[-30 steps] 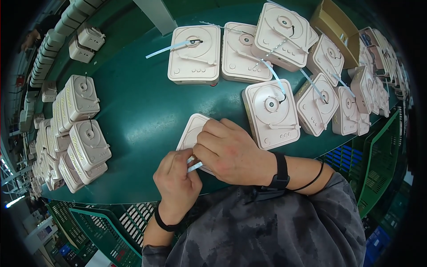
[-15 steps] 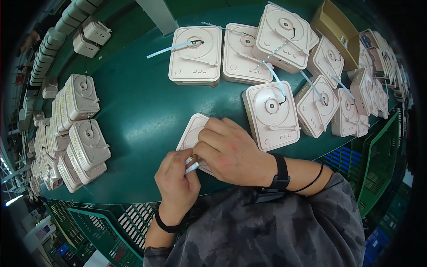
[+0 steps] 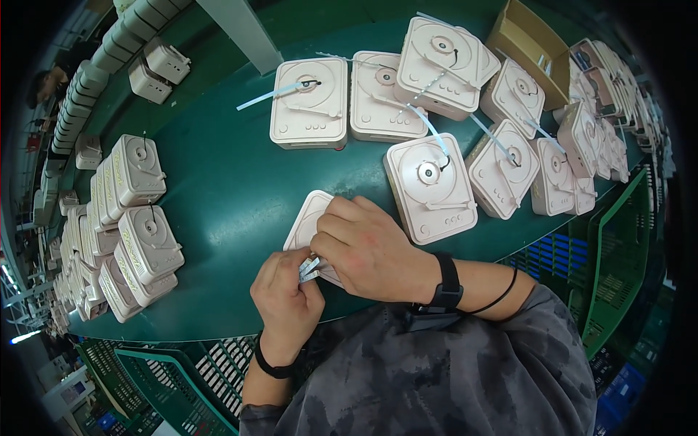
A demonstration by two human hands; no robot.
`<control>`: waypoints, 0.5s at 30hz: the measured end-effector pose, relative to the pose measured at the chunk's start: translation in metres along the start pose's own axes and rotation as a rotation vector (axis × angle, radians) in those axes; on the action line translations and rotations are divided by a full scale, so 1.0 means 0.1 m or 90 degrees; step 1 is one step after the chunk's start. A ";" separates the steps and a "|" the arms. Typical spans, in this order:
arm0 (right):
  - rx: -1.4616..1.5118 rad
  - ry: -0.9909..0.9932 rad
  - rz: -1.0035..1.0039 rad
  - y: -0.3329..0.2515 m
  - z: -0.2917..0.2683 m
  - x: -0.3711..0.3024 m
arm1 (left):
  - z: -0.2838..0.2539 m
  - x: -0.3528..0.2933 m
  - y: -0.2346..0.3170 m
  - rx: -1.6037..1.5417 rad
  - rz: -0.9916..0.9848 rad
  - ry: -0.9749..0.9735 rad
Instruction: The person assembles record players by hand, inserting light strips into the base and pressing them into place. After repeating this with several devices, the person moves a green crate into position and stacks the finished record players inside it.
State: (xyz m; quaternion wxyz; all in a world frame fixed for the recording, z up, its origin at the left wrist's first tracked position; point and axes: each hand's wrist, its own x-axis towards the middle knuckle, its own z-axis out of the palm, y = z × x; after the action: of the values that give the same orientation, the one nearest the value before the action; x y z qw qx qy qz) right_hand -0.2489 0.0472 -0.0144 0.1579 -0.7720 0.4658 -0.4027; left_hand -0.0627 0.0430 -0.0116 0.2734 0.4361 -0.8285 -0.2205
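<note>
My left hand (image 3: 286, 292) is closed, with a small folded whitish strip (image 3: 309, 269) pinched between thumb and fingers. Right up against it, my right hand (image 3: 372, 253) has its fingers curled and pressed together near the strip's end; what its fingertips grip is hidden. Both hands are over a pale pink, record-player-shaped casing (image 3: 308, 215) that lies tilted on the green table near me. The hands cover much of its face.
To the right and back stand several similar casings (image 3: 430, 190), many with pale blue or white strips. Stacked casings (image 3: 149, 243) fill the left side. A cardboard box (image 3: 534, 47) is at the back right. Green crates (image 3: 171, 374) sit below the table edge.
Both hands stay together over the casing with small finger movements. The whitish strip has turned slightly between the fingers. The whole view has shifted a little.
</note>
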 end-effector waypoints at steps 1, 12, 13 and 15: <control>0.001 -0.002 -0.005 0.00 0.01 -0.01 | 0.02 0.00 0.00 0.015 0.016 0.010; -0.012 0.004 -0.002 0.02 0.04 -0.04 | 0.09 0.01 0.02 0.051 0.039 0.056; -0.008 0.014 0.007 0.03 0.04 -0.04 | 0.09 0.00 0.02 0.010 0.008 0.063; 0.004 0.021 0.007 0.04 0.04 -0.04 | 0.09 -0.02 0.02 -0.072 -0.056 0.075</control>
State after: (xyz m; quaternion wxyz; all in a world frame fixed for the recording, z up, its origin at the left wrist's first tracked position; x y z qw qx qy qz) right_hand -0.2493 0.0482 -0.0213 0.1546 -0.7620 0.4715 -0.4162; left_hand -0.0687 0.0465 -0.0172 0.3357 0.4680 -0.7775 -0.2526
